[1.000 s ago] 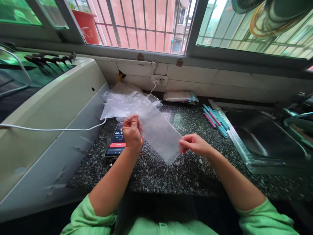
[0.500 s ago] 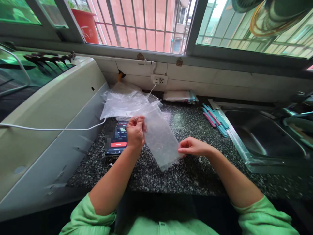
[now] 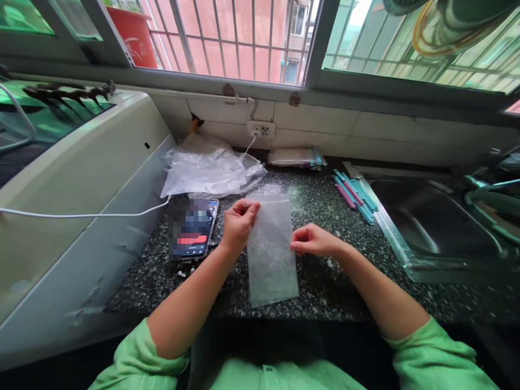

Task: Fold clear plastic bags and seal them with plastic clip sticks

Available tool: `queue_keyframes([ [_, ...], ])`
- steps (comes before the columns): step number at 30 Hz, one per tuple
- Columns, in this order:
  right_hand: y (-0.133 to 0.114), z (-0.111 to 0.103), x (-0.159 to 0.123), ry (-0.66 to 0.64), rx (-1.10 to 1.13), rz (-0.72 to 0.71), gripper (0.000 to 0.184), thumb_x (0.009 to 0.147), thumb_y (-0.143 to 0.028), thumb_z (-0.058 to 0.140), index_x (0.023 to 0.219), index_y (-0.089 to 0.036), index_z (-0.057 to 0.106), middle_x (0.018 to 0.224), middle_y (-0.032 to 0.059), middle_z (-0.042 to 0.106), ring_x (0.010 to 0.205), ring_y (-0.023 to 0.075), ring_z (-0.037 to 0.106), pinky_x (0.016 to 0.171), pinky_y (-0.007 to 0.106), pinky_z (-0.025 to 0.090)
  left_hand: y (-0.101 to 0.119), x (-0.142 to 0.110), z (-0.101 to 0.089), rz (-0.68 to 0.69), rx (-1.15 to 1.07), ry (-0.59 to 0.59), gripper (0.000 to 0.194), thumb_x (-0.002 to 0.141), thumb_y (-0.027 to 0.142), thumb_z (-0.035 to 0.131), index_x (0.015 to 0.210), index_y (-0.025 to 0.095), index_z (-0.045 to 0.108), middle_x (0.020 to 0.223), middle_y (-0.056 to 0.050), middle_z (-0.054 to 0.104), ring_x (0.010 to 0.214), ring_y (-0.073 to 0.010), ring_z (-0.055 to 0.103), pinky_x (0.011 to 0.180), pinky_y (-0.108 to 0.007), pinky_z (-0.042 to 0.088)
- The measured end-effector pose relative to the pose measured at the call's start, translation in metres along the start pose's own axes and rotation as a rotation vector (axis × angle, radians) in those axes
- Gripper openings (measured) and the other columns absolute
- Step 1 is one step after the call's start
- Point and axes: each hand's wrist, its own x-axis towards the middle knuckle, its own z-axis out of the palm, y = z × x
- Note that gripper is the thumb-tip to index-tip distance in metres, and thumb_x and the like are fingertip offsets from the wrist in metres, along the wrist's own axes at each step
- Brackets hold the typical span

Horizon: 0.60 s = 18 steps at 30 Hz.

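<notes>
Head view: left hand [image 3: 239, 222] is leaning inward over the counter [image 3: 227, 295], its thumb and forefinger clamping onto the upper left side of a clear plastic bag [image 3: 271, 254]. Left forearm [image 3: 190, 298] is slanting up across the front edge. Right hand [image 3: 311, 241] is lying level, palm turned inward, fingers curling and thumb and forefinger meeting at the bag's right side; cannot tell if they are gripping the film or only touching it. Right forearm [image 3: 382, 281] is crossing the front edge from the right. Light green sleeves [image 3: 142, 349] are bunching near both elbows.

Bag is hanging between the hands, top toward the back edge, bottom nearing the front edge; cannot tell if it is resting on the stone.

Around: phone [image 3: 197, 233], partly blurred, is lying just left of the left hand, small shiny items [image 3: 187, 269] sitting by its near end. Loose plastic bags [image 3: 211, 165] are spreading over the back left corner. White cable [image 3: 89, 215] is crossing in from the left. Filled packet [image 3: 292, 158] is lying along the back edge, below the wall socket [image 3: 260, 130]. Blue and pink strips [image 3: 354, 196] are clustering beside the left rim of the sink [image 3: 392, 238], well apart from the right hand
</notes>
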Motion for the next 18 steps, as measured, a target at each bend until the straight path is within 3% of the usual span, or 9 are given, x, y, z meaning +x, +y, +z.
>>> queue_keyframes([
  [3, -0.0022, -0.0006, 0.0002, -0.007, 0.056, -0.006, 0.033, 0.067, -0.047, 0.063, 0.065, -0.014, 0.057, 0.058, -0.0013, 0.056, 0.054, 0.0088, 0.048, 0.053, 0.022, 0.035, -0.0008, -0.0017, 0.0013, -0.038, 0.014, -0.056, 0.034, 0.055, 0.044, 0.076, 0.057, 0.016, 0.056, 0.042, 0.007, 0.042, 0.037, -0.0036, 0.032, 0.038, -0.018, 0.022],
  [8, -0.0008, -0.0008, 0.0047, 0.280, 0.164, -0.080, 0.039, 0.065, -0.053, 0.062, 0.064, -0.014, 0.057, 0.054, -0.0036, 0.050, 0.051, 0.0067, 0.043, 0.050, 0.021, 0.032, -0.0028, -0.0075, 0.0052, -0.113, 0.092, -0.198, 0.037, 0.055, 0.046, 0.074, 0.054, 0.015, 0.053, 0.041, 0.007, 0.042, 0.039, -0.0043, 0.033, 0.040, -0.019, 0.023],
  [14, 0.0032, -0.0030, 0.0041, 0.251, 0.143, -0.064, 0.040, 0.063, -0.052, 0.065, 0.064, -0.013, 0.060, 0.052, -0.0024, 0.052, 0.049, 0.0070, 0.043, 0.049, 0.022, 0.030, 0.0010, -0.0093, 0.0060, -0.117, 0.132, -0.189, 0.036, 0.053, 0.045, 0.075, 0.053, 0.014, 0.056, 0.044, 0.006, 0.043, 0.041, -0.0043, 0.033, 0.042, -0.019, 0.023],
  [18, 0.0036, -0.0058, 0.0035, 0.269, 0.143, -0.072, 0.040, 0.063, -0.053, 0.065, 0.062, -0.014, 0.059, 0.055, -0.0015, 0.054, 0.052, 0.0076, 0.044, 0.050, 0.022, 0.031, 0.0027, -0.0075, 0.0043, -0.139, 0.154, -0.245, 0.035, 0.055, 0.045, 0.074, 0.053, 0.014, 0.056, 0.044, 0.005, 0.043, 0.042, -0.0047, 0.033, 0.042, -0.019, 0.024],
])
